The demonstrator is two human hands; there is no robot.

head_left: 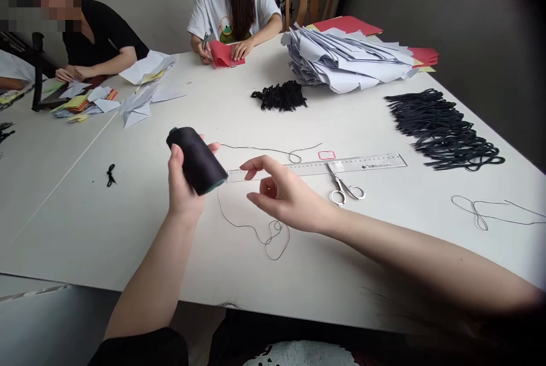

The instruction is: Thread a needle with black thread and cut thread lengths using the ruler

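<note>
My left hand (pixel 184 198) is wrapped round a large spool of black thread (pixel 198 158), held tilted above the table. To the right of the spool, my right hand (pixel 285 195) hovers with thumb and index finger apart and the other fingers bent; I see nothing between them. A loose dark thread (pixel 251 226) curls on the table below my hands, and another length runs behind them. Under and behind my right hand lies a clear ruler (pixel 375 162), partly hidden. Small silver scissors (pixel 338 187) rest against its near edge, their tips over the ruler.
Bundled black cords (pixel 439 127) lie at the right, with a smaller black bundle (pixel 281 96) farther back. Behind stands a big stack of white papers (pixel 341 59). Two people sit across the white table (pixel 128 229); one holds a pen over red paper (pixel 224 54).
</note>
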